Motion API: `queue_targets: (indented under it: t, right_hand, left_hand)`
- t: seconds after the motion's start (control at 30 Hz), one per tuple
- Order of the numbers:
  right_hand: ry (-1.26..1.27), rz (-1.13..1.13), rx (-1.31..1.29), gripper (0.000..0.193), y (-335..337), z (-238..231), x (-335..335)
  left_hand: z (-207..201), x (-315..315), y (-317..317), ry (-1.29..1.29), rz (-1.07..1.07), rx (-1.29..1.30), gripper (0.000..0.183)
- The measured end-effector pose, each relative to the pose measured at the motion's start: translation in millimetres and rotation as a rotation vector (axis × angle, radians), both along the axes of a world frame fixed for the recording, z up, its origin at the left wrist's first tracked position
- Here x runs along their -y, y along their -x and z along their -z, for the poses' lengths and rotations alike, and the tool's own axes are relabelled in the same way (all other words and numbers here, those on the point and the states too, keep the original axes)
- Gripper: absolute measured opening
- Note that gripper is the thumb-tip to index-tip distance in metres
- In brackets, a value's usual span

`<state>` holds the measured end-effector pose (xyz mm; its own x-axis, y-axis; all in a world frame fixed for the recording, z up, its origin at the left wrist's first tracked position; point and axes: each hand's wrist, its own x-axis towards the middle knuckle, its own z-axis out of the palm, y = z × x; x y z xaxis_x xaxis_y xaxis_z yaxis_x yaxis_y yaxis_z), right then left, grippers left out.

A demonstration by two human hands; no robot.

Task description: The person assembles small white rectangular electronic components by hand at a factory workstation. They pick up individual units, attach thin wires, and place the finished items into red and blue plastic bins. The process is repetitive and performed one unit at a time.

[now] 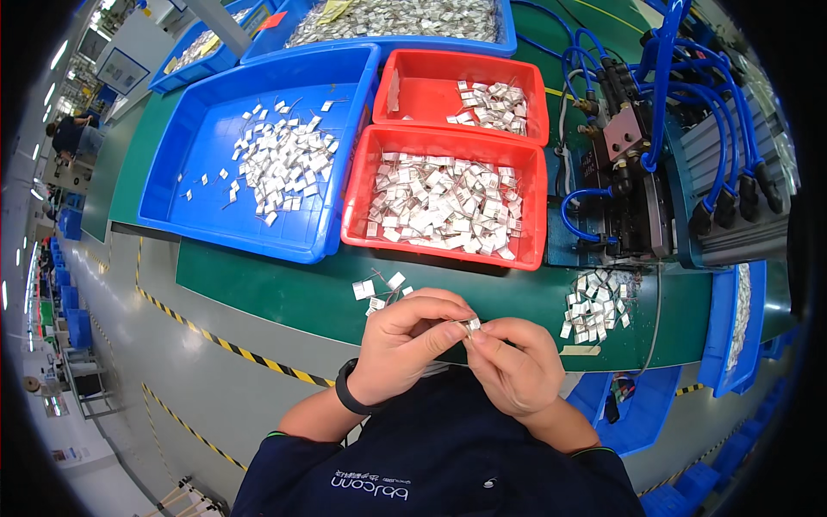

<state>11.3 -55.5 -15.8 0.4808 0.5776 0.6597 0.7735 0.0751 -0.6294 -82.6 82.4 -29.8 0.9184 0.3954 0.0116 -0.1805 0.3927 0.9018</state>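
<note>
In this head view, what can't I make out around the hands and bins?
Head view:
White part: mostly covered by the left hand and right hand.
Right-hand pile of white parts: overlapping, too small to count.
Top blue bin: far end cut off by the upper edge.
Lower blue bin: partly hidden by the green table.

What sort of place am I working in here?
Most likely a factory workshop: a machine with blue hoses stands at the green bench, red bins hold many small white parts, and black-and-yellow tape marks the floor.
</note>
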Motion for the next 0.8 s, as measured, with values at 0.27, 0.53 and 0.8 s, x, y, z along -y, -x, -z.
queue_targets:
  t: [0.27, 0.53, 0.8]
  right_hand:
    - [0.000, 0.057, -0.038, 0.028, 4, -5, -5]
    - [-0.007, 0.059, -0.115, 0.028, 9, -7, -5]
    - [0.013, -0.025, -0.421, 0.033, 12, -13, -18]
  left_hand:
    - [-3, 1, 1, -0.036, -0.041, 0.009, 0.011]
    - [-3, 4, 2, 0.015, -0.066, 0.016, 0.006]
    - [-42, -56, 13, -0.677, -0.563, 0.077, 0.002]
